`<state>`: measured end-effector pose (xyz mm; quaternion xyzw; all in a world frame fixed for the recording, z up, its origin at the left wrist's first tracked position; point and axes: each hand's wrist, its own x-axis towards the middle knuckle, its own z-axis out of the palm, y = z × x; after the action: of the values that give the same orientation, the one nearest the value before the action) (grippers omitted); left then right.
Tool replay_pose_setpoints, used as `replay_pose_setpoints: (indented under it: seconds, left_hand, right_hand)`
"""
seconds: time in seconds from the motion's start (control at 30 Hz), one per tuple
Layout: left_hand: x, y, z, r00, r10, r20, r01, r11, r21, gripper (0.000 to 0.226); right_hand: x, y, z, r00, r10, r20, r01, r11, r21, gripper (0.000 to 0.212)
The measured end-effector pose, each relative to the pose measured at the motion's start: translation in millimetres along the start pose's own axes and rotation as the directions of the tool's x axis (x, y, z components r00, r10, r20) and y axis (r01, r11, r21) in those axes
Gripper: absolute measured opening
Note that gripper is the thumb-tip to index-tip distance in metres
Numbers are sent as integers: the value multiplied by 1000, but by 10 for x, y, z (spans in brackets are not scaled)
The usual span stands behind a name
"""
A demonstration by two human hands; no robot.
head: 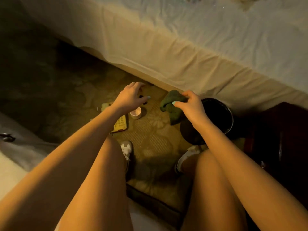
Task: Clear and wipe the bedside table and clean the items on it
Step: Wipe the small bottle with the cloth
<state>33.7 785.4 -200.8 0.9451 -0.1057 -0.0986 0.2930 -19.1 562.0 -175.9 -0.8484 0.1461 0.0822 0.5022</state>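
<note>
My right hand [190, 104] pinches a dark green cloth [172, 105] and holds it above the patterned carpet, beside the bed. My left hand [131, 95] reaches down over small dark items [144, 102] on the floor, fingers curled; what it grips, if anything, is hidden beneath the hand. A small white cup [135, 112] stands on the carpet just below that hand. A cream phone keypad unit [120, 123] lies on the floor, partly covered by my left forearm.
A black bin [218, 112] stands right of the cloth, against the bed's white sheet [183, 52]. A dark wooden bedside table [280, 139] is at the right edge. My knees and white shoes [127, 149] fill the foreground. Another bed edge lies at the left.
</note>
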Motion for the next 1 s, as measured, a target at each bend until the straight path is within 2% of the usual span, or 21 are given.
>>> replay_pose_setpoints:
  seconds: [0.2, 0.43, 0.5, 0.57, 0.63, 0.77, 0.87, 1.0]
  left_hand:
    - [676, -720, 499, 989, -126, 80, 132, 989, -69, 59]
    - [1531, -1433, 1405, 956, -264, 124, 278, 954, -109, 58]
    - [1757, -1594, 1654, 947, -290, 139, 305, 947, -103, 60]
    - [1955, -1765, 1885, 939, -308, 153, 322, 944, -77, 63]
    - [2139, -1976, 2115, 934, -321, 157, 328, 945, -16, 63]
    - [2484, -2314, 2480, 903, -411, 128, 409, 912, 45, 64]
    - [2681, -2490, 2703, 885, -450, 119, 434, 890, 139, 62]
    - [2815, -2624, 2968, 824, -541, 169, 519, 840, 161, 58]
  right_hand:
    - [727, 573, 369, 998, 51, 40, -50, 998, -23, 17]
    - [1804, 937, 703, 986, 41, 159, -37, 999, -30, 11]
    - [2061, 1036, 767, 969, 53, 242, -47, 998, -30, 10]
    - [2245, 1177, 828, 926, 95, 366, -88, 996, -36, 17]
    - [2399, 1355, 886, 898, 127, 421, -125, 992, -34, 20]
    - [2681, 1722, 1012, 938, 171, 301, -206, 974, 90, 17]
    - [2857, 1911, 1098, 947, 175, 268, -203, 976, 82, 21]
    - [2965, 2092, 1167, 960, 131, 249, -160, 982, 100, 21]
